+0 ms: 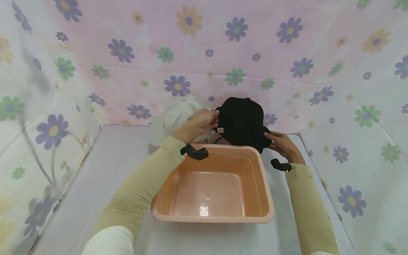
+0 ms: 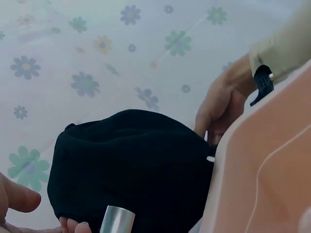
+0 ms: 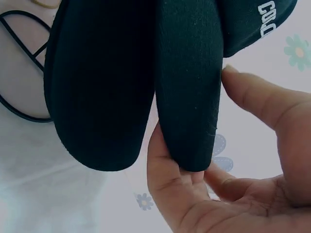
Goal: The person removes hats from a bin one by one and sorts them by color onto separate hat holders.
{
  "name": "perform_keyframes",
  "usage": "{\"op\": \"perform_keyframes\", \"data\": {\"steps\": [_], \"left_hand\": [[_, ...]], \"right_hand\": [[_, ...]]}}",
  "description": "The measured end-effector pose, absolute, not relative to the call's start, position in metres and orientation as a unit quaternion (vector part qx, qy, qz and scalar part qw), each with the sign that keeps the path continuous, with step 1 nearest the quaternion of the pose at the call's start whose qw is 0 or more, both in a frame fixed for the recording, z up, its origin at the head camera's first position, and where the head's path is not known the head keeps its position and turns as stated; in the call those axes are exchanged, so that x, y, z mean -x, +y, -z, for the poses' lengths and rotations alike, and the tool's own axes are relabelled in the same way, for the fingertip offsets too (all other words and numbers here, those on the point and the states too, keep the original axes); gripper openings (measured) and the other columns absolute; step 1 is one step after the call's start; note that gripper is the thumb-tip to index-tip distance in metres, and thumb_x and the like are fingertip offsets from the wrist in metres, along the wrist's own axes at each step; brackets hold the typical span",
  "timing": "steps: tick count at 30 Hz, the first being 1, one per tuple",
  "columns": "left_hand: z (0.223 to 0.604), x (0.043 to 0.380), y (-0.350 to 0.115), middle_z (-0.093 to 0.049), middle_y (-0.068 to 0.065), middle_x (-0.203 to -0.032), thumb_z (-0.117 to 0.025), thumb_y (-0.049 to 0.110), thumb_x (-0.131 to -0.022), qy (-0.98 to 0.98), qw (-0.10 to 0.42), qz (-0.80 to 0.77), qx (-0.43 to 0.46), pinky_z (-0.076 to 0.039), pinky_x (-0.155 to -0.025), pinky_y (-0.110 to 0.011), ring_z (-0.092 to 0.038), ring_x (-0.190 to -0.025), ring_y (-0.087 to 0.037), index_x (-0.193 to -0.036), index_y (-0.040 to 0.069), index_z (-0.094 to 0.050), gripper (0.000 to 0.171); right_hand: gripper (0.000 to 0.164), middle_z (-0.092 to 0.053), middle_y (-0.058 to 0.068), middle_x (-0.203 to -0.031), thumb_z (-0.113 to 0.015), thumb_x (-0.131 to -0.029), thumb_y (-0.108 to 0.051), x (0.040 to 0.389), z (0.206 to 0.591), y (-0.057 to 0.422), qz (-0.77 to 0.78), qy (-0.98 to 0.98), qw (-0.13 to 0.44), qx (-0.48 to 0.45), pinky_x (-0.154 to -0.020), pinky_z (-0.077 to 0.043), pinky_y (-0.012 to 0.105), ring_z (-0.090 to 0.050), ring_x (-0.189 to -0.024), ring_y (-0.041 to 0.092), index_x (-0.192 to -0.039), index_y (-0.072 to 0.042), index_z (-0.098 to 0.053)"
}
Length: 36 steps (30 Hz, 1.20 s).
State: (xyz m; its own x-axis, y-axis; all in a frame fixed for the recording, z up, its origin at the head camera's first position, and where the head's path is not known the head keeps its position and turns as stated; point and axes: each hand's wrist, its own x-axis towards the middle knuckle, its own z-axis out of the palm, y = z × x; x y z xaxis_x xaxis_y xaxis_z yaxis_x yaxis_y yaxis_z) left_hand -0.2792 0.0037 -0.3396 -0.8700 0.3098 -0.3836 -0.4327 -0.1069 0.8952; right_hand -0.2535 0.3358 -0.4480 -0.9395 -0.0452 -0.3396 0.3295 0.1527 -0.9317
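Note:
A black cap (image 1: 240, 120) with a metal buckle (image 2: 117, 221) is between both hands, behind the basin. At its left edge, beside the buckle, my left hand (image 1: 204, 120) holds the cap with its fingertips; its thumb stands apart in the left wrist view. My right hand (image 1: 283, 143) grips a black brim (image 3: 189, 97) between thumb and fingers on the cap's right side. A second black brim (image 3: 99, 97) hangs beside it; whether it belongs to another cap I cannot tell. White lettering (image 3: 267, 19) shows on the black fabric above.
A white cap (image 1: 181, 113) sits left of the black one, partly behind my left hand. In front stands a peach plastic basin (image 1: 210, 219) with nothing in it. Thin black loops (image 3: 19, 48) lie beside the brims. Flower-printed cloth walls (image 1: 204, 46) enclose the white table (image 1: 105, 166).

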Motion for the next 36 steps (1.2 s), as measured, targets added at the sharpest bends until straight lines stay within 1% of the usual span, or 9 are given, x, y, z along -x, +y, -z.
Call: {"op": "perform_keyframes", "data": {"steps": [4, 11, 16, 19, 21, 26, 30, 33, 36], "left_hand": [[0.341, 0.279, 0.004, -0.047, -0.004, -0.087, -0.046, 0.015, -0.109, 0.598, 0.242, -0.761, 0.068, -0.046, -0.075, -0.025, -0.046, -0.076, -0.015, -0.098, 0.007, -0.053, 0.016], [0.344, 0.281, 0.008, -0.047, -0.003, -0.086, -0.049, 0.018, -0.109, 0.584, 0.229, -0.774, 0.086, -0.046, -0.085, -0.029, -0.047, -0.077, -0.015, -0.1, 0.007, -0.054, 0.015], [0.342, 0.281, 0.009, -0.059, -0.01, -0.114, -0.048, 0.019, -0.109, 0.598, 0.219, -0.768, 0.066, -0.04, -0.115, -0.035, -0.059, -0.114, -0.022, -0.134, -0.002, -0.055, 0.034], [0.34, 0.28, 0.01, -0.055, -0.017, -0.138, -0.046, 0.018, -0.11, 0.603, 0.211, -0.767, 0.057, -0.034, -0.12, -0.039, -0.052, -0.135, -0.027, -0.146, -0.004, -0.047, 0.042], [0.339, 0.28, 0.01, -0.051, -0.02, -0.145, -0.045, 0.016, -0.11, 0.598, 0.205, -0.773, 0.059, -0.034, -0.12, -0.04, -0.049, -0.138, -0.03, -0.147, -0.005, -0.046, 0.043], [0.337, 0.279, 0.012, -0.052, -0.02, -0.141, -0.044, 0.014, -0.11, 0.594, 0.193, -0.778, 0.062, -0.036, -0.119, -0.04, -0.051, -0.134, -0.029, -0.146, -0.008, -0.045, 0.042], [0.336, 0.28, 0.012, -0.058, -0.011, -0.116, -0.044, 0.014, -0.11, 0.608, 0.178, -0.771, 0.054, -0.041, -0.115, -0.037, -0.056, -0.113, -0.022, -0.14, -0.009, -0.051, 0.039], [0.335, 0.28, 0.012, -0.05, -0.006, -0.098, -0.045, 0.013, -0.109, 0.619, 0.162, -0.767, 0.044, -0.042, -0.106, -0.034, -0.049, -0.097, -0.019, -0.129, -0.012, -0.056, 0.034], [0.333, 0.279, 0.011, -0.05, -0.005, -0.104, -0.045, 0.013, -0.109, 0.637, 0.147, -0.756, 0.034, -0.039, -0.102, -0.034, -0.044, -0.099, -0.018, -0.127, -0.011, -0.058, 0.033]], "right_hand": [[0.074, -0.029, 0.03, -0.159, -0.056, -0.105, -0.026, 0.254, 0.448, 0.334, 0.646, 0.747, 0.124, -0.1, -0.08, -0.055, 0.015, -0.061, -0.094, 0.002, -0.162, 0.0, -0.016], [0.074, -0.033, 0.033, -0.154, -0.058, -0.103, -0.019, 0.247, 0.43, 0.324, 0.648, 0.749, 0.091, -0.107, -0.076, -0.056, 0.015, -0.063, -0.086, -0.002, -0.16, 0.004, -0.017], [0.072, -0.045, 0.02, -0.139, -0.06, -0.103, -0.019, 0.255, 0.439, 0.331, 0.649, 0.751, 0.068, -0.103, -0.076, -0.055, 0.014, -0.064, -0.087, -0.003, -0.16, 0.003, -0.021], [0.072, -0.048, 0.015, -0.134, -0.061, -0.103, -0.021, 0.257, 0.44, 0.332, 0.649, 0.753, 0.053, -0.101, -0.077, -0.055, 0.012, -0.064, -0.089, -0.002, -0.16, 0.002, -0.024], [0.071, -0.049, 0.014, -0.133, -0.061, -0.102, -0.021, 0.257, 0.439, 0.331, 0.651, 0.751, 0.04, -0.102, -0.077, -0.055, 0.012, -0.065, -0.089, -0.002, -0.159, 0.003, -0.025], [0.072, -0.047, 0.02, -0.14, -0.063, -0.102, -0.023, 0.257, 0.433, 0.329, 0.662, 0.742, 0.016, -0.102, -0.077, -0.055, 0.012, -0.065, -0.09, -0.001, -0.158, 0.005, -0.026], [0.074, -0.041, 0.024, -0.146, -0.063, -0.102, -0.022, 0.257, 0.429, 0.328, 0.674, 0.732, 0.014, -0.098, -0.078, -0.055, 0.012, -0.063, -0.092, 0.0, -0.158, 0.006, -0.024], [0.074, -0.04, 0.025, -0.147, -0.063, -0.102, -0.02, 0.257, 0.427, 0.329, 0.682, 0.725, 0.011, -0.096, -0.078, -0.055, 0.012, -0.063, -0.093, 0.0, -0.158, 0.006, -0.024], [0.073, -0.041, 0.024, -0.149, -0.063, -0.102, -0.018, 0.257, 0.427, 0.329, 0.689, 0.719, 0.005, -0.09, -0.079, -0.055, 0.013, -0.064, -0.093, -0.001, -0.159, 0.005, -0.023]]}}
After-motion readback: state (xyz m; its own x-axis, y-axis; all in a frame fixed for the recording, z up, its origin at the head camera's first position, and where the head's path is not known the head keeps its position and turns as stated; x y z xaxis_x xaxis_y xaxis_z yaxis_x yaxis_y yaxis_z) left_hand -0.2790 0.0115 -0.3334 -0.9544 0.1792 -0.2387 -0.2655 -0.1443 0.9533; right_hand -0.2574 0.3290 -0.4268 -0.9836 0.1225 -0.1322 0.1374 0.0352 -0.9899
